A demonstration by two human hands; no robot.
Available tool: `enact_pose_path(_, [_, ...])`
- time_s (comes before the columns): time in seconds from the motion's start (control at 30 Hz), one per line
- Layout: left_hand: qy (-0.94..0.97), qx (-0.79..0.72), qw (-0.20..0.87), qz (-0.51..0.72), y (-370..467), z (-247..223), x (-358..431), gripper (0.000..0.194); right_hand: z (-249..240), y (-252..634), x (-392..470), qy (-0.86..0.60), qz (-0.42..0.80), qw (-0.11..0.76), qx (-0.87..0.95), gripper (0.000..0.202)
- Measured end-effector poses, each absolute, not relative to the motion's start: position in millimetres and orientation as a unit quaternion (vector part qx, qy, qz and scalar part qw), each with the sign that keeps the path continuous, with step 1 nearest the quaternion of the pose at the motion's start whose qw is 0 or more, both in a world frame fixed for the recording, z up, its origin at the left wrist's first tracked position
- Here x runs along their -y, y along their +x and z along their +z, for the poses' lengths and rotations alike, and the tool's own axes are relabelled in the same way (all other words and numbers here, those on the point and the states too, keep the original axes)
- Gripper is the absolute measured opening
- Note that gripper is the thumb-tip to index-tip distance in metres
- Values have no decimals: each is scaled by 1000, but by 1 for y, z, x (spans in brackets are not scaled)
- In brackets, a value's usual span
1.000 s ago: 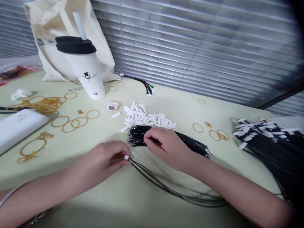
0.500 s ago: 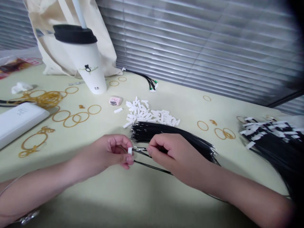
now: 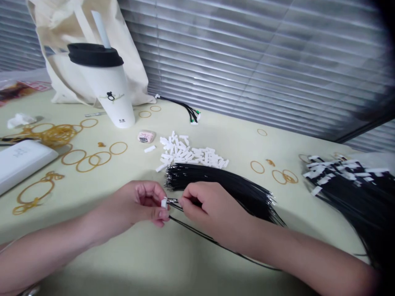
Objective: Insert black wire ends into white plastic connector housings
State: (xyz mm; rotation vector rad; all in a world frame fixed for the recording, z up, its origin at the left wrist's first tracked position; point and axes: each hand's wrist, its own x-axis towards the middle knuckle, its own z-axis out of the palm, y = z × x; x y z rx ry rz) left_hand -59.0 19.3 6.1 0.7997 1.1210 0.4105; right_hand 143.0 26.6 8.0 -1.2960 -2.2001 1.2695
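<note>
Between the thumb and fingers of my left hand (image 3: 143, 203) is a small white connector housing (image 3: 164, 203), with black wires running from it to the right. My right hand (image 3: 210, 209) pinches a thin black wire (image 3: 175, 201) close to its metal-tipped end, which meets the housing's edge. Whether the tip sits inside the housing I cannot tell. Just behind my hands lies a thick bundle of black wires (image 3: 212, 176) with bare metal terminals. A pile of loose white connector housings (image 3: 185, 152) is spread beyond the bundle.
At right lies a heap of black wires with white connectors (image 3: 342, 181). Rubber bands (image 3: 74, 157) are scattered about. A white cup (image 3: 111, 88) stands before a cloth bag (image 3: 132, 78). A white box (image 3: 24, 162) lies left, a pink eraser-like block (image 3: 146, 136) mid-table, a short harness (image 3: 182, 106) behind.
My right hand has moved closer to my left, bringing the wire tip up to the white housing. The whole view has shifted slightly.
</note>
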Motion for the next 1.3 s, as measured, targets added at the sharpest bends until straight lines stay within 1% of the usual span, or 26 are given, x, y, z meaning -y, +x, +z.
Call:
enact_pose_path(0.13, [359, -522, 753, 181, -58, 7, -21, 14, 8, 142, -29, -452, 434, 133, 768, 19])
enact_pose_path(0.37, [397, -544, 717, 177, -57, 9, -19, 16, 14, 144, -26, -452, 481, 132, 739, 20])
enact_pose_path(0.5, [394, -529, 727, 191, -58, 6, -17, 16, 12, 141, -26, -448, 470, 146, 747, 19])
enact_pose_path(0.7, [386, -536, 727, 188, -58, 9, -19, 15, 9, 142, -25, -430, 476, 139, 755, 21])
enact_pose_path(0.93, [365, -521, 749, 185, -58, 12, -20, 15, 16, 142, -32, -420, 430, 127, 789, 20])
enact_pose_path(1.17, [408, -510, 732, 193, -60, 8, -16, 20, 15, 143, -27, -441, 510, 97, 732, 22])
enact_pose_path(1.3, [403, -510, 734, 196, -61, 8, -15, 19, 16, 144, -28, -447, 521, 108, 719, 22])
